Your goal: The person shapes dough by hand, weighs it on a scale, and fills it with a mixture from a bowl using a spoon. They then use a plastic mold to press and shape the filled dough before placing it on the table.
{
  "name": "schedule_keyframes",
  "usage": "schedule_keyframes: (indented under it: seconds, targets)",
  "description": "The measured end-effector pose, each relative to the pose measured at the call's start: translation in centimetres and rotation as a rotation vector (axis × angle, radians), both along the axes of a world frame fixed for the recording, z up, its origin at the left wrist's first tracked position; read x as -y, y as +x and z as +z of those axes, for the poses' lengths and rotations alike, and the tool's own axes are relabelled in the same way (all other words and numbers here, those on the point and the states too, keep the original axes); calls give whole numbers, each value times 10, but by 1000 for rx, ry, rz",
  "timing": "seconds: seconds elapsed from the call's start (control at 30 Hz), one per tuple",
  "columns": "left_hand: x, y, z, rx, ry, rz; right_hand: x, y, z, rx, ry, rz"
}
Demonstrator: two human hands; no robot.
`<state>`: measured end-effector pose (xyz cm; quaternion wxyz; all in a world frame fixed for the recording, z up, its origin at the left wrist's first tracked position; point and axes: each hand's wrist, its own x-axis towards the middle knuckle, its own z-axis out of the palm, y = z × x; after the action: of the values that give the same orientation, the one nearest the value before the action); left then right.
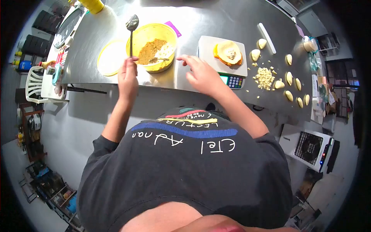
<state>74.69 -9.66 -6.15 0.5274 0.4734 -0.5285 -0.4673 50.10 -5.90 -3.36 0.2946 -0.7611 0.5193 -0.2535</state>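
Note:
My left hand (128, 77) is closed on the handle of a dark spoon (132, 24), which points up and away with food on its bowl. Just right of it stands a yellow tub (172, 31) with brown and white filling (148, 51) and a second spoon (159, 60) inside. My right hand (196, 71) has its fingers apart and holds nothing, between the tub and a scale (240, 50). On the scale lies a dough round (230, 52) with a little filling, on top of something orange.
A pale lid (110, 58) lies left of the tub. Right of the scale are crumbled pieces (264, 78), several pale dough pieces (289, 78) and a white strip (267, 38). A purple item (173, 28) lies behind the tub, and a yellow container (92, 5) stands far left.

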Motion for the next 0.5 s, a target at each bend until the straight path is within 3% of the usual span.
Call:
schedule_keyframes:
  seconds: [0.07,0.13,0.2,0.27,0.37,0.47,0.5]
  targets:
    - [-18,-39,19,-177,173,-45,-8,14,5,105,-96,-21]
    - [-27,-72,20,-422,242,-227,-14,24,11,172,-79,-26]
    - [-25,-99,10,-520,269,-418,-18,29,9,467,-137,-120]
    - [-32,-121,26,-361,295,-475,-21,19,8,382,-215,-240]
    - [-32,-140,25,-261,427,-603,-22,-12,-11,501,-221,-418]
    - [-18,-143,10,-63,462,-689,-15,-77,-57,227,-374,-635]
    - [-12,-143,4,45,522,-727,-12,-95,-59,125,-294,-791]
